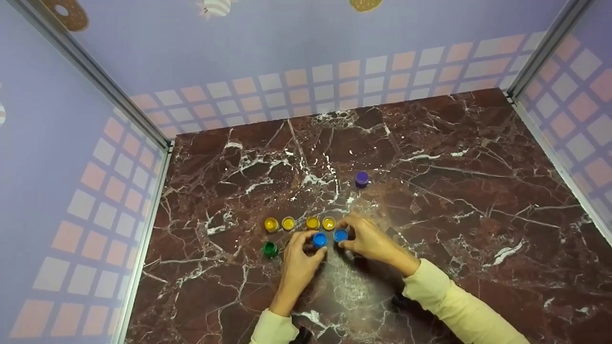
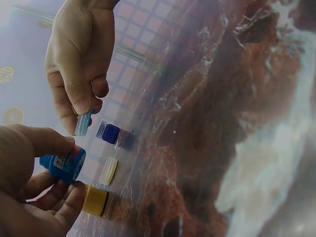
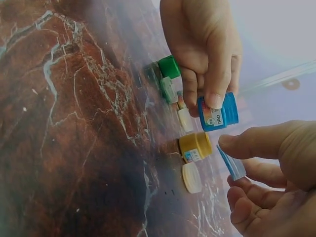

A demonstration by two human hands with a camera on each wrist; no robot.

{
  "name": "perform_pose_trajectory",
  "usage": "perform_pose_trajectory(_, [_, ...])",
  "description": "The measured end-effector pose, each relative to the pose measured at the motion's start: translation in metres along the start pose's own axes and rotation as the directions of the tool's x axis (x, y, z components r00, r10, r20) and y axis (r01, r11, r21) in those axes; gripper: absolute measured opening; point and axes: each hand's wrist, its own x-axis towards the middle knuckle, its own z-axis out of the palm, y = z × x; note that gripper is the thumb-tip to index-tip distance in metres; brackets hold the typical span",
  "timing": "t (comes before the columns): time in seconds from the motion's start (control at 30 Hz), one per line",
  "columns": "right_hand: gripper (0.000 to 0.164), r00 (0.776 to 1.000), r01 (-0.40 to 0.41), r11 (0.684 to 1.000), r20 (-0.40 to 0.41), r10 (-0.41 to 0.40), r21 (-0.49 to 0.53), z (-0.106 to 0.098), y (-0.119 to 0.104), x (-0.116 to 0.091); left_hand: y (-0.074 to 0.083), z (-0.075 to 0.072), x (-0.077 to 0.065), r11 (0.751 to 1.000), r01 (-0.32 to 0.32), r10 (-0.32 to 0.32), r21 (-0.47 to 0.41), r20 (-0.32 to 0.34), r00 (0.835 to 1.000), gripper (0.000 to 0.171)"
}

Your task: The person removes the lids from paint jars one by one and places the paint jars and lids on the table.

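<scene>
My left hand (image 1: pixel 299 262) grips a small blue paint jar (image 1: pixel 320 240) by its sides, its mouth uncovered and blue paint showing inside. My right hand (image 1: pixel 372 240) pinches the clear-sided lid (image 3: pixel 232 163) of that jar, blue on its inner face, between thumb and fingers. Jar and lid are held apart, side by side, above the table. Just beyond them stand an uncapped yellow paint jar (image 3: pixel 195 147) and its lid (image 3: pixel 191 177). Beside the left hand is an uncapped green paint jar (image 1: pixel 270 249); its lid (image 3: pixel 169 90) is mostly hidden by that hand in the head view.
Another yellow jar (image 1: pixel 271 224) and its lid (image 1: pixel 288 223) stand further left in the same row. A purple jar (image 1: pixel 362 179) sits farther back with its lid on. Patterned panels (image 1: pixel 306 91) wall in the marbled table (image 1: pixel 459 200) at the back and sides.
</scene>
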Motion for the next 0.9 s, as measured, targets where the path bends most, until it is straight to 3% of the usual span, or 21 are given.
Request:
perform_pose_trajectory(0.3, [0.034, 1.000, -0.018, 0.997, -0.020, 0.016, -0.077, 0.009, 0.003, 0.000, -0.002, 0.005, -0.004, 0.990, 0.015, -0.012, 0.139, -0.020, 1.000, 0.034])
perform_pose_trajectory(0.5, [0.032, 0.999, -0.037, 0.989, -0.033, 0.032, -0.146, 0.016, 0.004, 0.001, -0.001, 0.008, -0.006, 0.983, -0.011, 0.019, 0.181, -0.044, 0.999, 0.034])
perform_pose_trajectory(0.9, [0.032, 0.999, -0.005, 0.986, -0.041, -0.002, -0.168, 0.023, 0.009, 0.004, -0.003, 0.011, -0.007, 0.970, -0.023, 0.038, 0.241, -0.056, 0.998, 0.035])
